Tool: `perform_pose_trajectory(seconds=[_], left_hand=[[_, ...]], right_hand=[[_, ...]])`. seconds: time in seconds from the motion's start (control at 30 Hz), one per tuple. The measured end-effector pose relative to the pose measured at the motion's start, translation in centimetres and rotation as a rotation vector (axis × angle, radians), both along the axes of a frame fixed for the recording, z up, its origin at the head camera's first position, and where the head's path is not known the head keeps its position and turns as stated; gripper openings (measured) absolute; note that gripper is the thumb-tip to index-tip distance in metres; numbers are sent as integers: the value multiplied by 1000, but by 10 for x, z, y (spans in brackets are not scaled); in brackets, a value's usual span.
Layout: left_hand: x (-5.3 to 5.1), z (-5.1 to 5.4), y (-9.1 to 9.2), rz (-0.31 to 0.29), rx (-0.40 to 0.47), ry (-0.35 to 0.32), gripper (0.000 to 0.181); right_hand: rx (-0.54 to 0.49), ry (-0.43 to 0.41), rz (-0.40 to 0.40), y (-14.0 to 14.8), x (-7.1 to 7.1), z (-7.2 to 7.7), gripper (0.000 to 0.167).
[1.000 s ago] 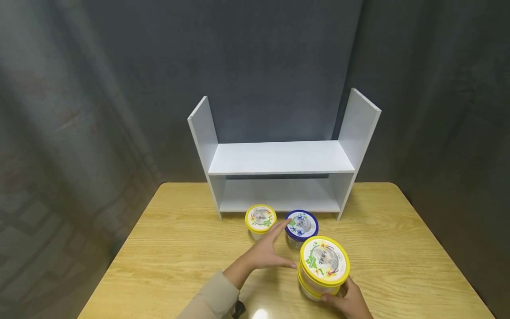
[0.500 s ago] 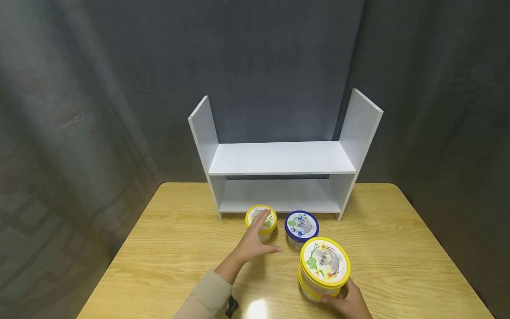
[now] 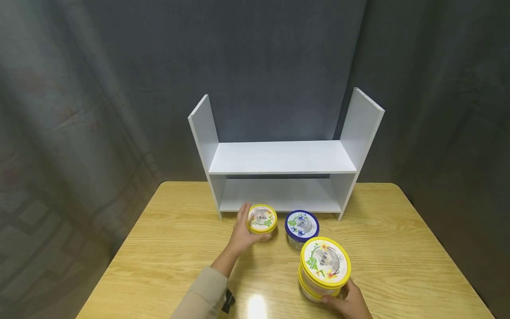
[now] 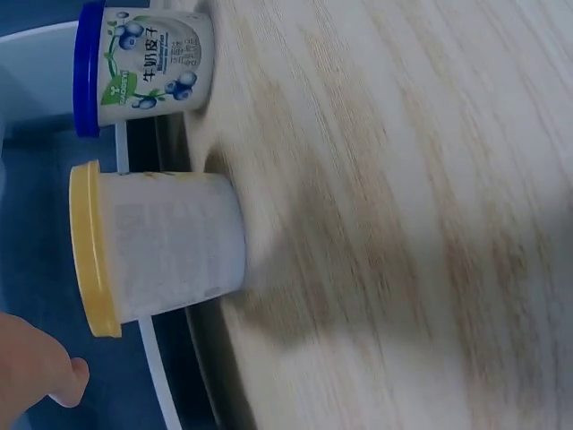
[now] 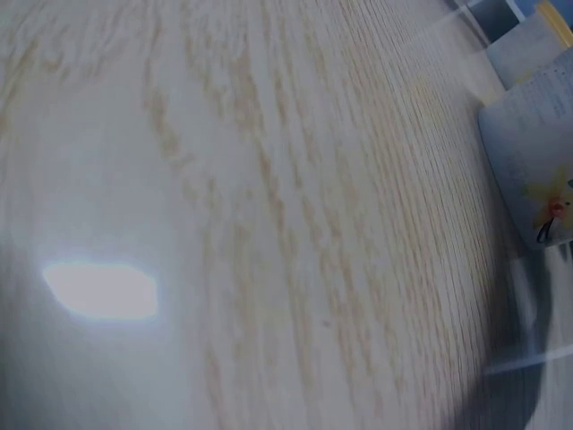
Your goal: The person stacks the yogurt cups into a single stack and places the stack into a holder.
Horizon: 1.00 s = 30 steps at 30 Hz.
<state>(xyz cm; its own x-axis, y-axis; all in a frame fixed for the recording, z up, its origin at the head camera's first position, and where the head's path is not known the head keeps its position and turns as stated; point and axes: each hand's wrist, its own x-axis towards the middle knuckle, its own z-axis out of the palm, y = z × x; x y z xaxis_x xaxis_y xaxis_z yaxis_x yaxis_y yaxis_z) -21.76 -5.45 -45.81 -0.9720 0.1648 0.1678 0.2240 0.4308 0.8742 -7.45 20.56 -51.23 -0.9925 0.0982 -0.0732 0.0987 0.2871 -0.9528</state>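
Note:
Farther back on the table stands a yellow-lidded food tub (image 3: 263, 217), also seen from the side as a pale yellow-lidded tub (image 4: 170, 246) in the left wrist view. My left hand (image 3: 243, 232) reaches beside it, thumb and fingers spread around its left and near sides; in the left wrist view the hand (image 4: 31, 372) appears apart from it. A blue-lidded tub (image 3: 301, 226) with blueberry print stands to its right. Nearer, two yellow-lidded tubs (image 3: 326, 261) are stacked. My right hand (image 3: 349, 301) grips the lower tub (image 3: 308, 292) from the right; its far fingers are hidden.
Behind the tubs stands a white two-level shelf (image 3: 280, 159) with tall side panels. The tubs stand on a wooden table (image 3: 167, 239), and dark curtains (image 3: 275, 66) hang around its back and sides.
My left hand has moved left and away from the blue-lidded tub, passing over the back yellow-lidded tub to its left side. The right hand and the stack have barely moved.

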Motion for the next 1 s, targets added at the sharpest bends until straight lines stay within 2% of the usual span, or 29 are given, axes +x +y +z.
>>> perform_pose_trajectory(seconds=[0.3,0.67,0.83,1.0], left_hand=[[-11,-11,-2,61,-14,2,104],[-22,-29,-2,43,-6,-52,103],[-23,-39,-2,33,3,-64,102],[-23,-42,-1,38,19,-57,101]], right_hand=[[-10,7,-5,1,0,-2,73],[-40,7,5,1,0,-2,70],[-52,-19,9,2,0,-1,71],[-60,-34,9,1,-1,-2,69]])
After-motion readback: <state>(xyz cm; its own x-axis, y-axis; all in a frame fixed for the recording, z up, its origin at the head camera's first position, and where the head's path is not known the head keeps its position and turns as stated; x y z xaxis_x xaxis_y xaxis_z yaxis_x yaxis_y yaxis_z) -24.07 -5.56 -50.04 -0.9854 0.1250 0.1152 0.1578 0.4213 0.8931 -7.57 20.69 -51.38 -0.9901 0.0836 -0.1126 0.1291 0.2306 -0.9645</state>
